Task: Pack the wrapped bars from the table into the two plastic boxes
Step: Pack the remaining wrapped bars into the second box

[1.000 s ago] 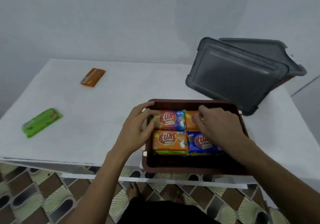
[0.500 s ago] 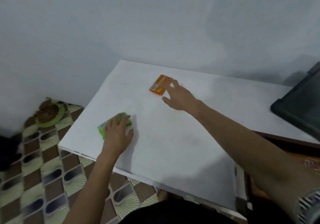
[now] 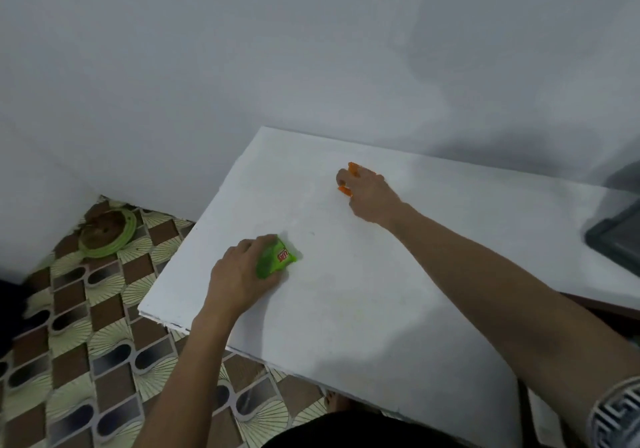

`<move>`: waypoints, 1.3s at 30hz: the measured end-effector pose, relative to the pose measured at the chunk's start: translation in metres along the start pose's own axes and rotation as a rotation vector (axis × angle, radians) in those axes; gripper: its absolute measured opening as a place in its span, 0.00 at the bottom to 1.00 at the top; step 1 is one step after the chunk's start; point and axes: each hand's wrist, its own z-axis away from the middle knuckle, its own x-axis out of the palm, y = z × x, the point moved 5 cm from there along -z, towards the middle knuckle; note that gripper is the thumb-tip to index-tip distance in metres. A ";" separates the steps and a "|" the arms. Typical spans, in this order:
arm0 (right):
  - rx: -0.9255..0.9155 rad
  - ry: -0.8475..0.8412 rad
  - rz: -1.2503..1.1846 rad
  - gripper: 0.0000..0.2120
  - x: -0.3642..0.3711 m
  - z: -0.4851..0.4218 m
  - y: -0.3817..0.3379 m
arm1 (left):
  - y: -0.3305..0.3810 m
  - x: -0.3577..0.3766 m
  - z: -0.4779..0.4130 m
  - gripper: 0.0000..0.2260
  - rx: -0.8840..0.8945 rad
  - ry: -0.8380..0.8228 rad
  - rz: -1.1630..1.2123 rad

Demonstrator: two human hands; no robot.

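Observation:
A green wrapped bar lies near the left edge of the white table; my left hand grips it, fingers curled over its left end. Farther back, my right hand covers an orange wrapped bar, fingers curled round it so only small orange bits show. A brown rim, apparently of a plastic box, peeks out behind my right forearm; the box's inside is out of view.
A dark grey lid sits at the right edge of the view. A grey wall stands behind the table. Left of the table, patterned floor tiles and a round green-rimmed object lie on the floor.
Both hands left the box and reached left. My left hand has closed on the green bar and turned it; my right hand moved from beside the orange bar to over it.

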 end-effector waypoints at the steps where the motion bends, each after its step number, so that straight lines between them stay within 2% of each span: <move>1: 0.012 0.046 -0.049 0.15 -0.011 0.009 0.004 | 0.008 -0.004 0.000 0.31 0.000 0.025 0.044; 5: 0.041 0.212 -0.354 0.12 -0.064 0.063 0.027 | 0.059 -0.020 0.002 0.37 0.068 0.132 0.369; 10: 0.109 0.317 -0.688 0.11 -0.108 0.172 0.068 | 0.153 -0.036 0.020 0.21 0.185 0.239 0.723; 13: 0.164 0.391 -0.860 0.08 -0.127 0.255 0.095 | 0.209 -0.031 0.036 0.19 0.170 0.210 0.978; 16: 0.197 0.407 -1.008 0.10 -0.144 0.340 0.120 | 0.266 -0.008 0.057 0.18 0.180 0.085 1.237; 19: 0.246 0.333 -1.051 0.14 -0.148 0.409 0.147 | 0.312 0.022 0.080 0.17 0.148 -0.008 1.446; 21: 0.311 0.240 -1.083 0.15 -0.140 0.441 0.166 | 0.334 0.044 0.094 0.17 0.108 -0.041 1.485; 24: 0.392 0.072 -1.136 0.13 -0.120 0.469 0.186 | 0.351 0.067 0.112 0.18 0.056 -0.044 1.447; 29: 0.354 -0.133 -1.344 0.13 -0.083 0.467 0.175 | 0.357 0.070 0.120 0.19 0.069 0.024 1.315; 30: 0.341 -0.148 -1.325 0.14 -0.077 0.461 0.171 | 0.356 0.070 0.120 0.19 0.057 0.024 1.303; 33: 0.284 -0.168 -1.036 0.16 -0.062 0.443 0.166 | 0.354 0.070 0.121 0.18 0.039 0.028 1.265; 36: 0.250 -0.113 -0.817 0.15 -0.057 0.438 0.168 | 0.354 0.070 0.122 0.18 0.046 0.028 1.255; 39: 0.157 -0.051 -0.471 0.15 -0.065 0.439 0.168 | 0.358 0.066 0.123 0.18 0.067 0.011 1.239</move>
